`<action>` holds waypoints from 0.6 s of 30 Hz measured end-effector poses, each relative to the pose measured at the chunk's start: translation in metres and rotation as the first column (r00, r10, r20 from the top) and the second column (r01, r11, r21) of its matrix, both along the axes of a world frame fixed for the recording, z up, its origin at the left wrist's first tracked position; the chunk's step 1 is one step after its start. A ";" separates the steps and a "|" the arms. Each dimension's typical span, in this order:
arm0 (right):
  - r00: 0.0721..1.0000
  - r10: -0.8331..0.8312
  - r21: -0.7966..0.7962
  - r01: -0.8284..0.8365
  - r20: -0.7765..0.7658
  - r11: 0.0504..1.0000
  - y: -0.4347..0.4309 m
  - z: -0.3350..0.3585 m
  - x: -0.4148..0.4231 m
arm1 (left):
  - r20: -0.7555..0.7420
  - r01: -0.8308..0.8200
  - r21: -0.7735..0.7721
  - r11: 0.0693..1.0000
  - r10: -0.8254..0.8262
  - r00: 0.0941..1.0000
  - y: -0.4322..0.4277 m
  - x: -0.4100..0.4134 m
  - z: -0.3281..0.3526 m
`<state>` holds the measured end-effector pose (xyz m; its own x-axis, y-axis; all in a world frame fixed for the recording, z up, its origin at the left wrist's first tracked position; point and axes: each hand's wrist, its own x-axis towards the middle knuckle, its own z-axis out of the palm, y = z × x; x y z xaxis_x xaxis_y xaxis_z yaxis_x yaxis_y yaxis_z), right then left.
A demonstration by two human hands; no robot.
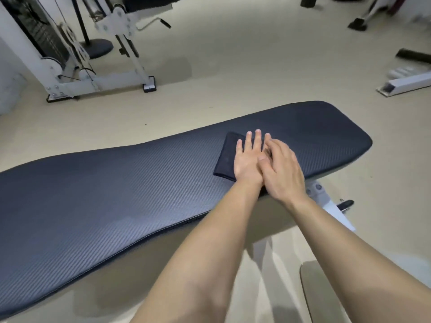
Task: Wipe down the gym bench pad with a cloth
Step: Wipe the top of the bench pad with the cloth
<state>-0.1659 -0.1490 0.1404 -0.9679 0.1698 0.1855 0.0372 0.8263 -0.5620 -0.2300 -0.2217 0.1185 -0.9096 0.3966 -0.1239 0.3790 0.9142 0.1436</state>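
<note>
**Both hands flat on cloth, far-right part of bench pad**

Left hand (248, 159): palm down, fingers straight and spread, pressed flat onto the dark folded rectangular cloth (227, 157). Forearm extended from lower centre of view. Not gripping; open and bearing down.

Right hand (283, 170): palm down, laid just beside the left and overlapping its thumb side, fingers (272, 148) angled inward across the left hand's. Flat and open, nothing clasped. Hands together, touching.

Cloth lying on the long dark-blue textured gym bench pad (116, 197), toward its rounded right end, near the front edge. Left part of cloth exposed beyond the left hand; remainder covered by both hands.

Count: one cloth, one bench pad, two hands.

Pad borne on a white metal frame (326, 201), visible under the right end. White cable machine (70, 57) standing well apart on the beige floor (233, 73), upper left.
</note>
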 end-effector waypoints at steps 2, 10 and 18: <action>0.997 0.019 -0.106 -0.012 0.069 0.994 0.016 0.001 0.003 | 0.060 0.086 0.107 0.990 -0.093 0.994 0.004 0.004 0.004; 0.931 0.248 0.077 -0.278 0.268 0.958 -0.070 -0.002 -0.016 | 0.673 -0.655 0.737 -0.165 0.086 0.735 -0.098 0.020 0.035; 0.807 0.473 0.391 -0.586 0.352 0.709 -0.070 -0.016 -0.037 | 0.135 -0.509 0.694 0.509 0.602 0.787 -0.153 0.021 0.025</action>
<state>-0.2030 -0.2189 0.1242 -0.8930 -0.4346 -0.1168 -0.4181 0.8973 -0.1417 -0.2094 -0.3744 0.1430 -0.9609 -0.2693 0.0647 -0.1168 0.6056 0.7871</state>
